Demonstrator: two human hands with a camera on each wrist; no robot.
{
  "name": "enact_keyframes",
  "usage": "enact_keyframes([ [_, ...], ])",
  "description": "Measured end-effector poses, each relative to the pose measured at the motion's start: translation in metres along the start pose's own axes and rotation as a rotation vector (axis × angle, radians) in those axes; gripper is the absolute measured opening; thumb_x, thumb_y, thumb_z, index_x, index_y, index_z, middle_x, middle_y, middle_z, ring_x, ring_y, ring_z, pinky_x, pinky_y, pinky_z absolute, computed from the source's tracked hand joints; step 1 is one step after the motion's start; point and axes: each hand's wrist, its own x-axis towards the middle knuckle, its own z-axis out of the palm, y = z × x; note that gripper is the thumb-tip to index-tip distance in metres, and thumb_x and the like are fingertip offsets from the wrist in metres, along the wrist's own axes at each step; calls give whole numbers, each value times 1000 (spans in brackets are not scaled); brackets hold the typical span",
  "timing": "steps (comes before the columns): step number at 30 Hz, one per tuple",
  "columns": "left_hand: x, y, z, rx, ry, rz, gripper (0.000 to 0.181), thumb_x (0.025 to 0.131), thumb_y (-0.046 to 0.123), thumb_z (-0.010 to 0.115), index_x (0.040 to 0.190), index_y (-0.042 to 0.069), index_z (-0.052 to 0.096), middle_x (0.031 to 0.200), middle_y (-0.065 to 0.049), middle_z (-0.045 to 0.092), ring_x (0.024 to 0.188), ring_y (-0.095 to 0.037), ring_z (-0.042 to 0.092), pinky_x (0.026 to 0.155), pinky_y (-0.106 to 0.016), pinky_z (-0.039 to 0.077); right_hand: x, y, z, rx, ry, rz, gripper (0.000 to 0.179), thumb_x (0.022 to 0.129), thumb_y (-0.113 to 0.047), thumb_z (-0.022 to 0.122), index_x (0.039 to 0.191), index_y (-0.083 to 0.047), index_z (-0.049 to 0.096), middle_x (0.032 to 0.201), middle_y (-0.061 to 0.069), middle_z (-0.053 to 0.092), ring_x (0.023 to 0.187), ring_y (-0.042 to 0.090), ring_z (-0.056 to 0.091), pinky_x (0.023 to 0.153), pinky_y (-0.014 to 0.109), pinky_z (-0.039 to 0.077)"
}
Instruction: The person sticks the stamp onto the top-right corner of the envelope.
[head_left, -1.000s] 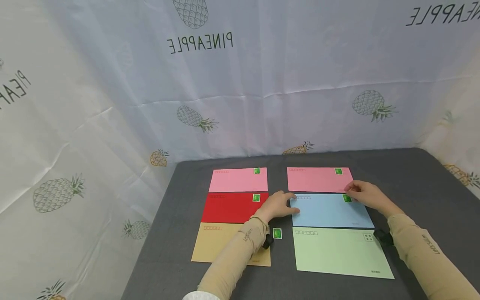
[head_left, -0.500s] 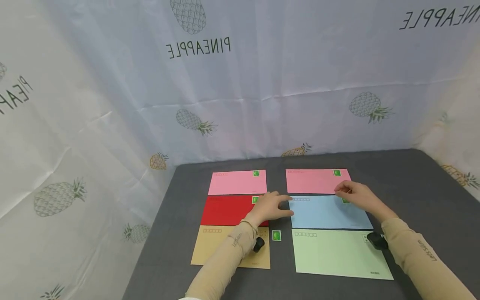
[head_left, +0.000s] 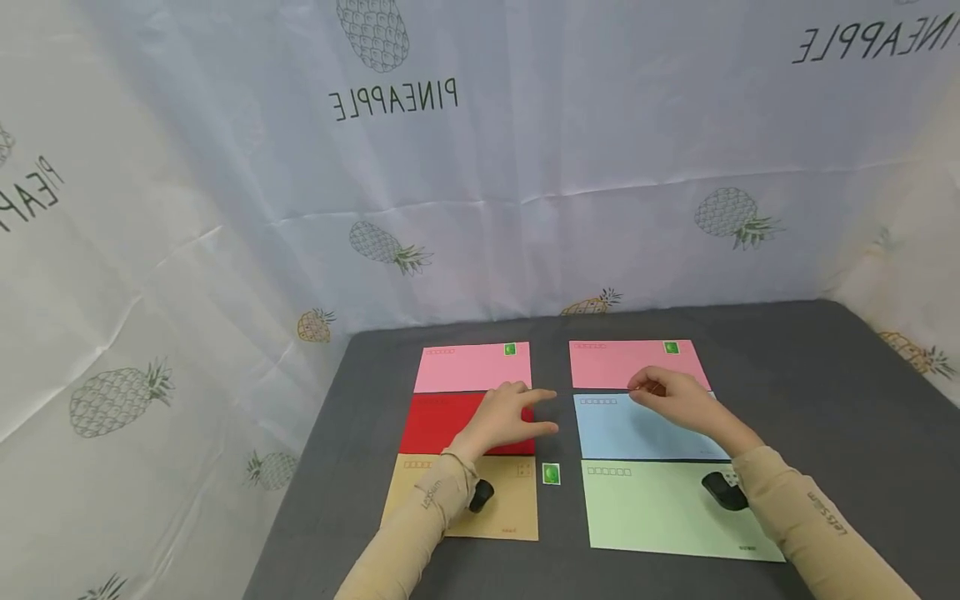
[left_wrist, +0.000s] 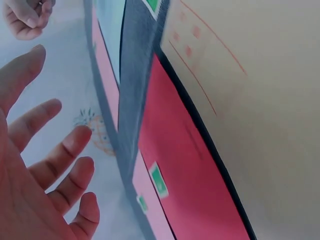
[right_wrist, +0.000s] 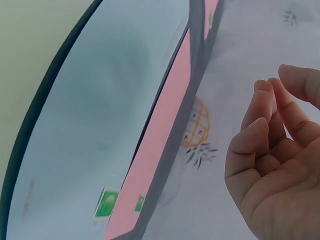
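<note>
My left hand (head_left: 498, 421) hovers over the red envelope (head_left: 435, 417), fingers spread with nothing in them. Its fingers cover the red envelope's green stamp in the head view; the left wrist view shows that stamp (left_wrist: 159, 180). Above the blue envelope (head_left: 637, 437) is my right hand (head_left: 682, 402), fingers loosely curled, thumb and index finger apart in the right wrist view and nothing between them. A green stamp (right_wrist: 106, 203) sits at the blue envelope's corner. One loose green stamp (head_left: 551, 473) lies on the dark table between the tan envelope (head_left: 513, 512) and the light green envelope (head_left: 637, 521).
Two pink envelopes, one on the left (head_left: 465, 372) and one on the right (head_left: 607, 362), lie in the back row, each with a green stamp. A white pineapple-print curtain (head_left: 487, 167) hangs behind the grey table (head_left: 810, 375). Black wrist cameras overhang the front envelopes.
Both hands have moved left: my right hand away from the blue envelope's stamped corner, my left hand back from that envelope's left edge to over the red one. The loose stamp stays put.
</note>
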Motion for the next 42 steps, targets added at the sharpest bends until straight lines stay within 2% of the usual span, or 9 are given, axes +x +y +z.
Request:
enact_keyframes([
  [6,-21,-14,-7,-5,-7,-24,57,82,56,60,133,33,51,117,2,58,102,-14,51,92,-39,40,-3,-20,15,45,13,-27,17,89,-25,62,99,-11,64,85,-3,60,71,6,48,60,21,42],
  [11,-37,-23,-16,-53,3,-36,57,82,54,61,133,29,52,123,-1,57,110,-18,50,94,-45,38,-5,-35,28,110,10,-34,15,88,-24,64,98,-13,64,83,-3,60,70,7,49,60,21,43],
  [19,-62,-36,-26,-75,49,-39,56,80,52,64,130,28,55,107,-3,58,93,-15,50,81,-36,35,-2,-51,40,152,-22,-56,16,87,-21,65,100,-11,63,83,-4,59,72,9,51,61,21,44],
  [22,-73,-41,-28,-97,72,-54,55,79,51,65,129,30,55,103,-3,59,91,-16,51,81,-36,35,-4,-55,45,147,-31,-71,17,87,-20,64,100,-10,63,83,-5,59,72,7,51,62,22,44],
  [26,-89,-50,-26,-144,98,-64,52,79,49,67,127,31,57,99,-2,58,90,-18,51,80,-34,34,-6,-59,55,127,-37,-89,16,87,-20,65,100,-11,64,84,-7,60,73,5,51,63,21,45],
  [33,-112,-65,-22,-191,99,-109,52,79,44,70,126,26,60,93,0,56,88,-16,48,76,-32,30,-8,-64,70,113,-62,-140,17,86,-19,66,99,-9,64,90,-5,62,76,5,52,64,21,46],
  [42,-132,-82,-19,-174,117,-153,51,76,41,73,123,24,62,83,3,53,78,-14,41,68,-30,23,-9,-76,93,119,-117,-117,18,84,-17,68,99,-8,64,91,-5,61,74,4,52,62,20,46],
])
